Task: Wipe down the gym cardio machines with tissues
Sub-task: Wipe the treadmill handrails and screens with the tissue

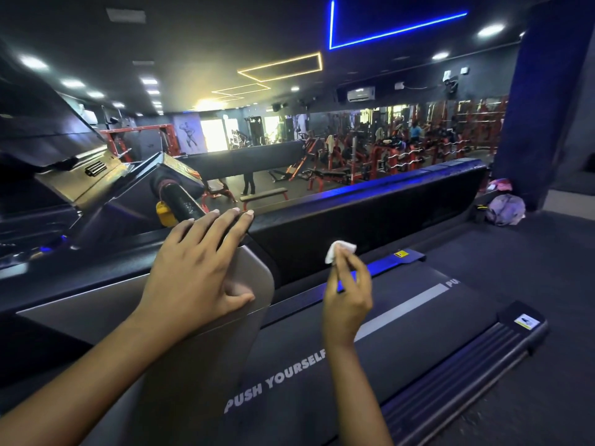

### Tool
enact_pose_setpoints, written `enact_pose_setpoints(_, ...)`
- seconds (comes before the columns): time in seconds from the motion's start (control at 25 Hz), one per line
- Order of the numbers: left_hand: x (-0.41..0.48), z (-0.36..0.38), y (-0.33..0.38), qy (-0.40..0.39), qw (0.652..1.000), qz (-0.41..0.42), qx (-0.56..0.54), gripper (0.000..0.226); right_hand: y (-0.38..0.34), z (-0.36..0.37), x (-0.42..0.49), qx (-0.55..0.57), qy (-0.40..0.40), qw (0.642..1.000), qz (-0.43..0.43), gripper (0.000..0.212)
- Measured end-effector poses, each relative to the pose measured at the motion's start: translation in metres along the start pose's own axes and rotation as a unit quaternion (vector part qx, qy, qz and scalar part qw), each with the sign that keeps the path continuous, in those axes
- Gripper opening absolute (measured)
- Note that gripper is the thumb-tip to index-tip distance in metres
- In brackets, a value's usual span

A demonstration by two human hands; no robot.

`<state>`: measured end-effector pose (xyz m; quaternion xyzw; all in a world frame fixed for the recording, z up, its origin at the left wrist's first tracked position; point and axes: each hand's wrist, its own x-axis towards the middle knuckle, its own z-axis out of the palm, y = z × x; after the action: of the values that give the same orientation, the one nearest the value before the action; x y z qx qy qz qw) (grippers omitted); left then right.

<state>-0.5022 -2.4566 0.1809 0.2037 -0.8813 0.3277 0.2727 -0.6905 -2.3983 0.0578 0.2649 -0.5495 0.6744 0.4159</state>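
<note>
My left hand (pixel 199 262) lies flat with straight fingers on the grey side arm (pixel 257 278) of a treadmill, fingertips reaching the black handlebar grip (pixel 183 204). My right hand (pixel 349 291) is raised over the treadmill belt (pixel 402 333) and pinches a small crumpled white tissue (pixel 338 251) between thumb and fingertips. The tissue is in the air, touching no surface. The belt is dark with the words "PUSH YOURSELF" printed on it.
The treadmill console (pixel 96 175) stands at the left, with a yellow tag (pixel 164 214) by the grip. A dark low wall (pixel 370 204) runs across ahead. Beyond it lie red weight machines and benches. A bundle of cloth (pixel 505 209) lies on the floor at the right.
</note>
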Motion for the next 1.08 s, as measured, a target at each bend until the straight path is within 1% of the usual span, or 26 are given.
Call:
enact_pose_setpoints(0.08, 0.0, 0.001, 0.0, 0.001, 1.0, -0.001, 0.002, 0.103, 0.021, 0.002, 0.014, -0.01, 0.016, 0.999, 0.027, 0.021)
enact_pose_setpoints(0.16, 0.0, 0.0, 0.0, 0.0, 1.0, -0.002, 0.004, 0.103, 0.034, 0.0, 0.032, 0.001, 0.016, 0.996, 0.087, 0.022)
enact_pose_setpoints(0.24, 0.0, 0.0, 0.0, 0.002, 1.0, -0.001, 0.005, 0.103, 0.035, -0.005, 0.044, 0.011, 0.018, 0.988, 0.156, 0.025)
enact_pose_setpoints(0.28, 0.001, 0.0, 0.0, 0.002, 1.0, -0.001, 0.006, 0.102, 0.028, -0.007, 0.042, 0.013, 0.022, 0.985, 0.168, 0.025)
enact_pose_setpoints(0.32, 0.0, 0.0, 0.0, 0.0, 1.0, -0.003, 0.006, 0.102, 0.015, -0.009, 0.035, 0.017, 0.023, 0.987, 0.155, 0.023)
enact_pose_setpoints(0.36, 0.0, 0.0, 0.0, -0.001, 1.0, -0.005, 0.004, 0.101, -0.003, -0.009, 0.024, 0.025, 0.014, 0.992, 0.121, 0.021)
enact_pose_setpoints(0.44, 0.0, 0.0, 0.0, 0.004, 1.0, -0.003, 0.004, 0.101, -0.04, -0.006, -0.002, 0.054, -0.033, 0.998, 0.018, 0.022)
enact_pose_setpoints(0.52, 0.0, 0.001, 0.0, 0.005, 1.0, 0.004, 0.007, 0.103, -0.052, 0.0, -0.007, 0.072, -0.075, 0.993, -0.053, 0.024)
enact_pose_setpoints(0.56, 0.001, 0.002, 0.0, 0.005, 1.0, 0.004, 0.006, 0.103, -0.046, 0.004, 0.0, 0.065, -0.07, 0.994, -0.062, 0.025)
enact_pose_setpoints(0.72, 0.001, 0.003, 0.0, 0.013, 1.0, 0.006, 0.003, 0.098, 0.003, 0.01, 0.043, 0.007, -0.001, 1.0, -0.014, 0.025)
enact_pose_setpoints(0.84, 0.001, 0.003, -0.001, 0.0, 1.0, 0.009, 0.002, 0.101, 0.032, 0.008, 0.07, -0.018, 0.006, 1.0, 0.02, 0.025)
enact_pose_setpoints(0.96, 0.001, 0.002, -0.002, -0.013, 1.0, 0.011, -0.005, 0.106, 0.038, -0.002, 0.091, -0.012, 0.01, 0.992, 0.129, 0.027)
enact_pose_setpoints(1.0, 0.002, 0.0, -0.002, -0.014, 1.0, 0.008, -0.011, 0.107, 0.028, -0.002, 0.088, -0.001, 0.007, 0.99, 0.138, 0.026)
enact_pose_setpoints(1.04, 0.004, -0.002, 0.0, -0.01, 1.0, 0.003, -0.017, 0.104, 0.012, -0.001, 0.078, 0.012, -0.006, 0.993, 0.115, 0.025)
enact_pose_setpoints(1.08, 0.007, -0.005, 0.003, 0.003, 1.0, 0.001, -0.022, 0.097, -0.008, 0.0, 0.063, 0.022, -0.03, 0.997, 0.073, 0.024)
